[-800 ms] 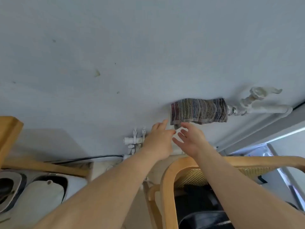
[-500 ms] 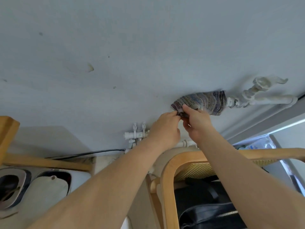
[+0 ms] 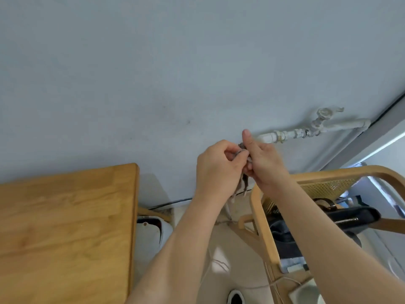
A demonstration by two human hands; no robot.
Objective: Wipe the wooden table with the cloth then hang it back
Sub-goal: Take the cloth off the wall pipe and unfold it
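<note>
Grey striped cloth (image 3: 241, 185), bunched between my left hand (image 3: 219, 165) and right hand (image 3: 266, 163), both sets of fingers gripping it; I should shake it flat before reaching the wooden bench (image 3: 65, 227).

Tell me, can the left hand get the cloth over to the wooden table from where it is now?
Probably yes. The left hand and right hand both hold the bunched cloth, now off the pipe. The wooden table lies to the left, with nothing between.
</note>
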